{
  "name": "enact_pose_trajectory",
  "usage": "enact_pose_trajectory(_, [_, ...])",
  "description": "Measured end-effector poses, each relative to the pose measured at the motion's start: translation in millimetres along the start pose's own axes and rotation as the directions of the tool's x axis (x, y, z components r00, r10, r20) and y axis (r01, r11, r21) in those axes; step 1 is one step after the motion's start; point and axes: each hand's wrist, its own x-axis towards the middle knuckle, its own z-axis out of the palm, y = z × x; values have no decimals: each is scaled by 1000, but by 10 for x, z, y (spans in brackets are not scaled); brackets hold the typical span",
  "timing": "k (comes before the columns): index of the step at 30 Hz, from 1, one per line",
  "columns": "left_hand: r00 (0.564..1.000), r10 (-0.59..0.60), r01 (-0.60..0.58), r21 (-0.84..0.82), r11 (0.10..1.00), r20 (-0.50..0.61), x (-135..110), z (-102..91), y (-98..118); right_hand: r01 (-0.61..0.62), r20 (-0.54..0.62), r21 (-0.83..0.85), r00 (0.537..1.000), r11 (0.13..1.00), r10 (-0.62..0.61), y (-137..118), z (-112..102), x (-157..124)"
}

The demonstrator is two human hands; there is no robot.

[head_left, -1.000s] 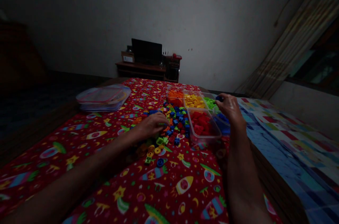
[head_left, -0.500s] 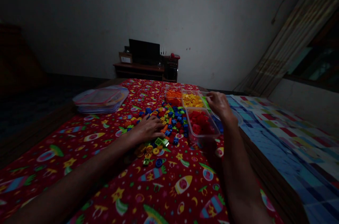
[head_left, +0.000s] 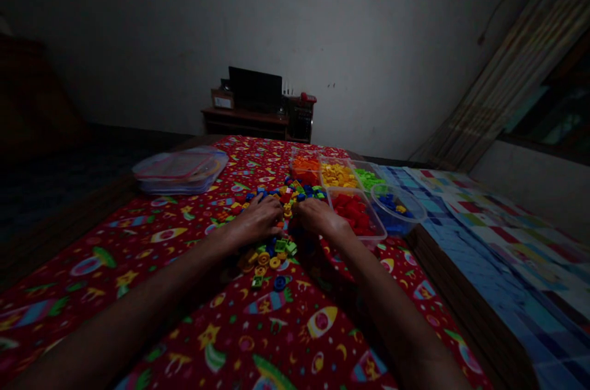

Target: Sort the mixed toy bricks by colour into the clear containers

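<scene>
A mixed pile of small plastic building blocks [head_left: 283, 245] in several colours lies on a red patterned cloth [head_left: 221, 331]. My left hand [head_left: 259, 218] rests on the pile's left side, palm down, fingers apart and slightly bent over the blocks. From the right, my right hand [head_left: 318, 217] reaches into the pile with its fingers curled together; their tips are hard to see, and what they hold cannot be made out. Close to its wrist stands a clear box of red blocks [head_left: 354, 215]. Yellow wheel-like pieces [head_left: 261, 258] and a blue round piece [head_left: 279, 283] lie nearer me.
Behind the red box are containers of orange blocks [head_left: 305, 167], yellow blocks [head_left: 338, 175] and green blocks [head_left: 369, 179]. A round tub [head_left: 417, 212] at right holds blue blocks and a yellow piece. Stacked clear lids [head_left: 179, 170] lie at left. A monitor [head_left: 255, 90] stands behind.
My right hand has moved left and down from above the green container to the pile, uncovering the green blocks and the round tub. My left hand stays on the pile.
</scene>
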Motion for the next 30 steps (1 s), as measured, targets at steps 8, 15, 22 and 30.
enact_pose_trajectory(8, [999,41,-41,-10,999,4,30,-102,-25,-62,-89,-17,994,998,61,-34,17,-40])
enact_pose_trajectory(15, [968,-228,196,-254,947,-104,34,-229,-142,34,-148,22,988,999,-31,-39,17,9])
enact_pose_trajectory(22, [939,-315,240,-389,889,-140,28,-229,-217,26,-54,3,998,1000,-26,-132,133,42])
enact_pose_trajectory(30, [921,-386,288,-588,756,-45,44,-229,-129,26,4,51,1000,998,-26,-142,9,-56])
